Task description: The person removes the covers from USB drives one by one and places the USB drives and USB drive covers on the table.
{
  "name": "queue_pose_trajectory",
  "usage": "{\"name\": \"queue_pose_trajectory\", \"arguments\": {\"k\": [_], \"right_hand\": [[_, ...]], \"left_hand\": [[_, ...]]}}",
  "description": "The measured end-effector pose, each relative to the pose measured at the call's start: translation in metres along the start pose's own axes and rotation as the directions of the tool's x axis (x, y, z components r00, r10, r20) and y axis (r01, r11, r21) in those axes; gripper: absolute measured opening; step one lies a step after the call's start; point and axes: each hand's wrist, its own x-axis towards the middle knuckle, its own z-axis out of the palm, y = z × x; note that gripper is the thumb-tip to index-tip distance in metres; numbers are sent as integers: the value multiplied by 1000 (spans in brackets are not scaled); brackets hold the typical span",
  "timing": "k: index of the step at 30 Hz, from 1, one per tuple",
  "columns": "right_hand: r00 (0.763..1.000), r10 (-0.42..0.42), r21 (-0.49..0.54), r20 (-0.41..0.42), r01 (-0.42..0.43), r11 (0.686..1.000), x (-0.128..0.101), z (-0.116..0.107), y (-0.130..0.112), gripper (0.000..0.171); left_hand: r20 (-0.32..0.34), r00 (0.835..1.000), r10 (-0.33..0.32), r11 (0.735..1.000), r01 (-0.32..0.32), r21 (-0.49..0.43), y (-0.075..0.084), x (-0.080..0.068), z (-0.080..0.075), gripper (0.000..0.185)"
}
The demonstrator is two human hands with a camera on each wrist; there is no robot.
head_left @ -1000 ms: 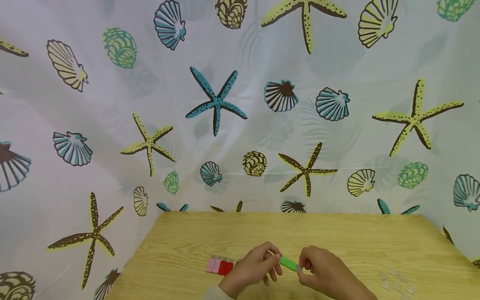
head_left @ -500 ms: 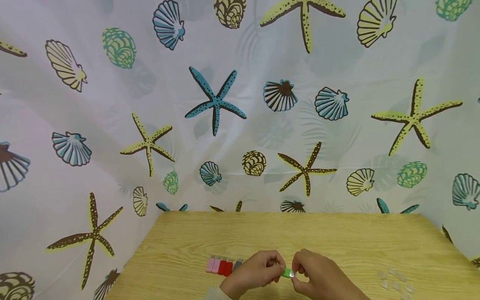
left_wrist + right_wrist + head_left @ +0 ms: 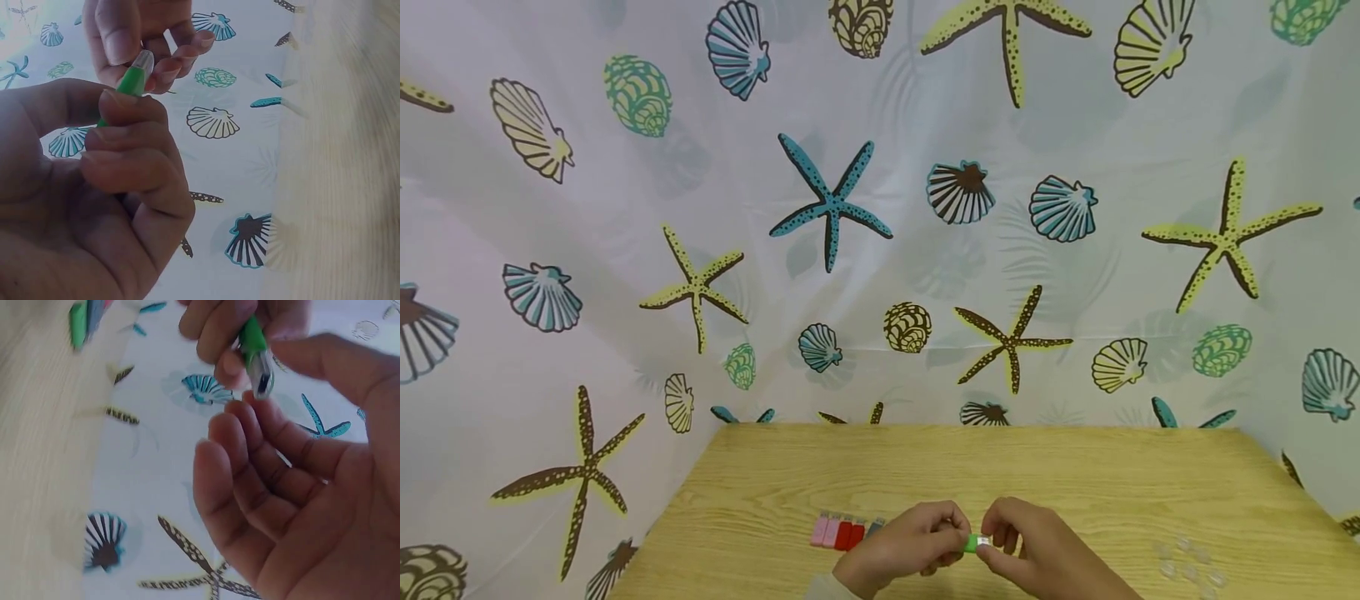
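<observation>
Both hands meet just above the surface (image 3: 1075, 475): the left hand (image 3: 904, 550) pinches the green stick (image 3: 972, 543), and the right hand (image 3: 1037, 554) fingers nip its clear cap (image 3: 143, 60). Capping seems underway; next wants a straight, gentle push.

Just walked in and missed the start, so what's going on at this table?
A person holds a small green stick over the wooden table. The left hand grips its body; the right hand pinches the clear cap end. More coloured sticks lie in a row left, clear caps right.
</observation>
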Motion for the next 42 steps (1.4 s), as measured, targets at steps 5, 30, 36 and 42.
{"name": "queue_pose_trajectory", "arguments": {"k": [5, 30, 36, 42], "right_hand": [[983, 173, 232, 67, -184, 955, 2, 0, -3, 17], [948, 63, 652, 312, -262, 712, 3, 4, 2, 43], [952, 17, 681, 307, -232, 695, 3, 5, 2, 40], [951, 10, 697, 308, -232, 678, 4, 6, 0, 41]], "left_hand": [[22, 1000, 19, 999, -18, -38, 5, -3, 1, 11], [121, 992, 30, 997, -21, -75, 16, -8, 0, 10], [164, 986, 22, 998, -12, -59, 17, -10, -2, 18], [238, 971, 31, 999, -23, -37, 17, -12, -3, 37]]}}
